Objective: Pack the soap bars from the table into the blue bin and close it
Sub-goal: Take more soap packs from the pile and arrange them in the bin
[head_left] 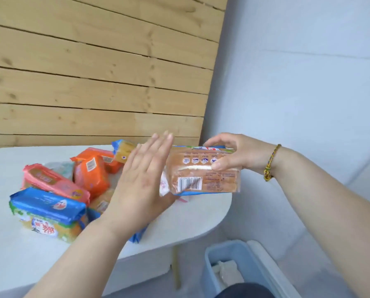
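My right hand [231, 152] grips a tan soap pack [203, 174] with a barcode, held above the table's right end. My left hand [143, 179] is flat with fingers apart, its palm against the pack's left end. Several wrapped soap packs lie on the white table [18, 254]: a blue and yellow one [48, 214] at the front left, a pink one [53, 182], an orange one [90, 174] and a yellow one [121, 151] behind. The blue bin [229, 269] stands open on the floor at the lower right, with something pale inside.
The bin's pale lid [272, 267] lies along its right side. A wooden plank wall [93, 72] rises behind the table and a white wall [298, 82] stands to the right. A dark trouser knee [244, 291] shows at the bottom edge.
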Action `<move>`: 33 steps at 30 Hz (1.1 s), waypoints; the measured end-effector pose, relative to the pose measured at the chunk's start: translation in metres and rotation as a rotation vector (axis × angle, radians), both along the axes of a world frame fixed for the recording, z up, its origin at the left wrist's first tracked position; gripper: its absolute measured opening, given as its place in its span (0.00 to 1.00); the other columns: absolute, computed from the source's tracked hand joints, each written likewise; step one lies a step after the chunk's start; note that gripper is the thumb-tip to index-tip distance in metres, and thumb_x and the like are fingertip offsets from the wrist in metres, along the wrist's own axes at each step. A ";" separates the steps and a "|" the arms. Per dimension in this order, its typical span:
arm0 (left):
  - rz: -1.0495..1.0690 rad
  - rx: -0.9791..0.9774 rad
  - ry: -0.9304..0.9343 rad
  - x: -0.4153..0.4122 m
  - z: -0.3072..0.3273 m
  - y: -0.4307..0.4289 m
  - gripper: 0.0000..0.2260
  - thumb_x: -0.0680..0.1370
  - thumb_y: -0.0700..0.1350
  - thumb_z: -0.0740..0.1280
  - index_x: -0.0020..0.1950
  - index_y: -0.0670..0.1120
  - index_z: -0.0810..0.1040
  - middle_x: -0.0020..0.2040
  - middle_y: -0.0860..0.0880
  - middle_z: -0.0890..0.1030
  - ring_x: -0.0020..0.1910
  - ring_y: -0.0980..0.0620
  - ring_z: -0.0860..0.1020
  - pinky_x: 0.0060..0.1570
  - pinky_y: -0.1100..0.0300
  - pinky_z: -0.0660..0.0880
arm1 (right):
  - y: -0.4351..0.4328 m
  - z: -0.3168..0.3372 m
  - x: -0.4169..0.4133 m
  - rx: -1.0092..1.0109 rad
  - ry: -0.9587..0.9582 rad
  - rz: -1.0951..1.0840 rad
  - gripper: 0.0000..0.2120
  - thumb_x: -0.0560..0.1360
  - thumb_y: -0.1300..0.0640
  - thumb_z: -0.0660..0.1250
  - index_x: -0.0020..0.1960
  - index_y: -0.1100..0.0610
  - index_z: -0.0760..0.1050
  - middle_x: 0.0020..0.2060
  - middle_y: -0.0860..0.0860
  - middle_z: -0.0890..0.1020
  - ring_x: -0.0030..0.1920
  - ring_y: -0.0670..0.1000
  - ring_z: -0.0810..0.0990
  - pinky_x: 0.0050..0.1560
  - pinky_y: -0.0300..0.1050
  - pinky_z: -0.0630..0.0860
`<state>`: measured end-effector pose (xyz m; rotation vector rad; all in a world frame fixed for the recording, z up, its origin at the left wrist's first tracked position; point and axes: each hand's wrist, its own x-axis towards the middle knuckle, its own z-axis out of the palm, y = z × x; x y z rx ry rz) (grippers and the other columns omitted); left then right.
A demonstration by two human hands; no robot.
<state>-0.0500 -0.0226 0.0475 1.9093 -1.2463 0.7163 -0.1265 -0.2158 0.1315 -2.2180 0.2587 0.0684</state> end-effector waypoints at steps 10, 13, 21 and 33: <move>-0.342 0.368 0.203 -0.085 -0.043 -0.112 0.27 0.57 0.47 0.74 0.55 0.44 0.74 0.48 0.45 0.81 0.45 0.49 0.78 0.38 0.58 0.74 | -0.098 -0.085 -0.122 -0.066 0.218 -0.133 0.11 0.70 0.56 0.70 0.49 0.45 0.72 0.49 0.42 0.75 0.52 0.43 0.73 0.51 0.34 0.71; -0.383 0.477 0.226 -0.104 -0.068 -0.150 0.26 0.58 0.47 0.75 0.54 0.44 0.74 0.47 0.45 0.81 0.41 0.43 0.81 0.38 0.53 0.77 | -0.125 -0.121 -0.148 -0.153 0.260 -0.169 0.20 0.71 0.53 0.69 0.61 0.51 0.71 0.52 0.43 0.72 0.55 0.42 0.70 0.52 0.34 0.67; -0.420 0.679 0.519 -0.115 -0.143 -0.217 0.29 0.58 0.45 0.77 0.55 0.46 0.70 0.47 0.52 0.73 0.44 0.49 0.77 0.45 0.54 0.76 | -0.152 -0.218 -0.175 -0.107 0.289 -0.229 0.36 0.62 0.50 0.76 0.66 0.52 0.64 0.49 0.43 0.73 0.54 0.47 0.71 0.53 0.39 0.71; -0.529 0.886 0.716 -0.094 -0.259 -0.223 0.42 0.59 0.50 0.78 0.68 0.48 0.61 0.61 0.55 0.69 0.62 0.55 0.67 0.59 0.67 0.62 | -0.138 -0.343 -0.158 -0.475 0.348 -0.123 0.32 0.65 0.52 0.72 0.64 0.56 0.62 0.59 0.54 0.72 0.58 0.55 0.71 0.58 0.47 0.67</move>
